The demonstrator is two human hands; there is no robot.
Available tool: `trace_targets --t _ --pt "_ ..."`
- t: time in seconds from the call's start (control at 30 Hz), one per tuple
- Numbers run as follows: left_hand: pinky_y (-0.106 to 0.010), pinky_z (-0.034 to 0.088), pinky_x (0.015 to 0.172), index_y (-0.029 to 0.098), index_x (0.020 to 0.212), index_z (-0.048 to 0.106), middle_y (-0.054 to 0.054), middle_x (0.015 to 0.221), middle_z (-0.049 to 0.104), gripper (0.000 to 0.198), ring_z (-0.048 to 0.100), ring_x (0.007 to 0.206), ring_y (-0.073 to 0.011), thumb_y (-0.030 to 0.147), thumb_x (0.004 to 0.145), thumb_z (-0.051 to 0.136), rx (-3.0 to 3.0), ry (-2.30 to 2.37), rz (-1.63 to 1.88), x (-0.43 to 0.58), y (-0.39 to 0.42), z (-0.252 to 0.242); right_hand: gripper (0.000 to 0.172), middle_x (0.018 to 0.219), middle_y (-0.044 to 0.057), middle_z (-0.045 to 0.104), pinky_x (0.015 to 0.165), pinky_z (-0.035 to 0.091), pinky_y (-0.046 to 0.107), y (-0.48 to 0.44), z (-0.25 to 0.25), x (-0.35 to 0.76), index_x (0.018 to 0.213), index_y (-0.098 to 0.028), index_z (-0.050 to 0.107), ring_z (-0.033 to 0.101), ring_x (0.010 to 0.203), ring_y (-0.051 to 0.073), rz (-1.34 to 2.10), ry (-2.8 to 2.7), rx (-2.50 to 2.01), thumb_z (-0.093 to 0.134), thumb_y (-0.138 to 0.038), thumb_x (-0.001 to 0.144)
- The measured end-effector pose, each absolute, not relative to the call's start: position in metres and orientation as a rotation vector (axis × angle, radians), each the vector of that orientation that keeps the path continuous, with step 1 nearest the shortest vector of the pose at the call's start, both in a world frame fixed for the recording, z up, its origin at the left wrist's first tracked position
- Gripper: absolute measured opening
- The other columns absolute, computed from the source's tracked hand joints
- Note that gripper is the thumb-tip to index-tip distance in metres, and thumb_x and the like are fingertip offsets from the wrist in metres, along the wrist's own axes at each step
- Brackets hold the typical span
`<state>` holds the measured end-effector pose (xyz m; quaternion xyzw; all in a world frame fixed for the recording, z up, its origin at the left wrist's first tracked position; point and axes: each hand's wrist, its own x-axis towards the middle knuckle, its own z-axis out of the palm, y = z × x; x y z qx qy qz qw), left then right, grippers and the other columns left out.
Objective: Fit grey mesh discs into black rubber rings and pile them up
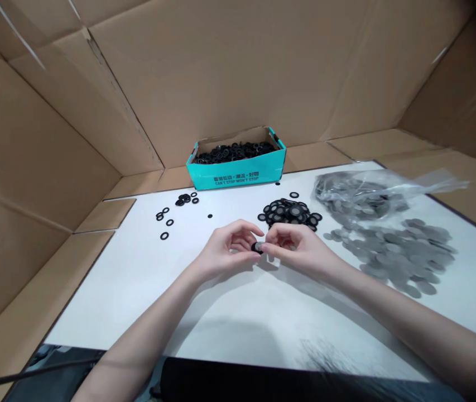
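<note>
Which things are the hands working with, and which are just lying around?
In use: ring, held by left hand and right hand; disc pile; fitted-ring pile; box of rings; bag of discs.
Lying about: cardboard; cable.

Matt cardboard walls point(229, 72), smooth white table point(204, 312), crinkly plastic bag point(371, 192).

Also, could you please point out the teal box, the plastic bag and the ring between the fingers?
teal box point(238, 171): head view, front wall.
plastic bag point(359, 195): head view, its middle.
ring point(256, 247): head view, dark edge.
</note>
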<state>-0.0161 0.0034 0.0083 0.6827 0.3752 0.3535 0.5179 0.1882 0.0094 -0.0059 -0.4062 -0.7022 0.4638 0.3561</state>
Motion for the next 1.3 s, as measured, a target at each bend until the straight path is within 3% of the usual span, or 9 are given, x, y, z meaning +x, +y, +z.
trace_targets --t 0.2,0.47,0.9,1.3 --pt "-0.023 0.052 0.070 0.018 0.105 0.064 -0.004 0.091 0.064 0.031 0.061 0.077 -0.0114 0.028 0.079 0.078 1.640 0.857 0.829 -0.013 0.000 0.008 0.022 0.069 0.001 0.065 0.055 0.034 0.025 0.004 -0.006 0.193 0.076 -0.018 0.067 0.049 0.061 0.012 1.087 -1.919 -1.037 0.061 -0.036 0.087" --pt "-0.022 0.050 0.073 0.016 0.102 0.066 -0.004 0.090 0.066 0.024 0.062 0.080 -0.0121 0.032 0.086 0.072 1.701 0.835 0.854 -0.013 0.002 0.007 0.022 0.063 0.000 0.058 0.055 0.030 0.025 0.003 -0.010 0.191 0.071 -0.017 0.063 0.046 0.060 0.011 1.027 -1.997 -0.933 0.057 -0.028 0.088" --pt "-0.023 0.055 0.067 0.016 0.100 0.067 -0.002 0.081 0.065 0.030 0.066 0.070 -0.0123 0.039 0.082 0.077 1.554 0.684 0.841 -0.014 0.009 -0.001 0.020 0.068 0.001 0.065 0.057 0.033 0.024 -0.011 -0.007 0.186 0.072 -0.017 0.067 0.049 0.061 0.011 0.892 -1.963 -0.894 0.058 -0.026 0.087" --pt "-0.021 0.055 0.065 0.016 0.099 0.066 -0.002 0.080 0.065 0.031 0.064 0.069 -0.0109 0.039 0.081 0.078 1.616 0.680 0.823 -0.011 0.007 0.001 0.021 0.065 0.000 0.061 0.058 0.035 0.024 -0.024 -0.008 0.188 0.070 -0.017 0.064 0.050 0.061 0.011 0.851 -1.925 -0.983 0.059 -0.029 0.086"
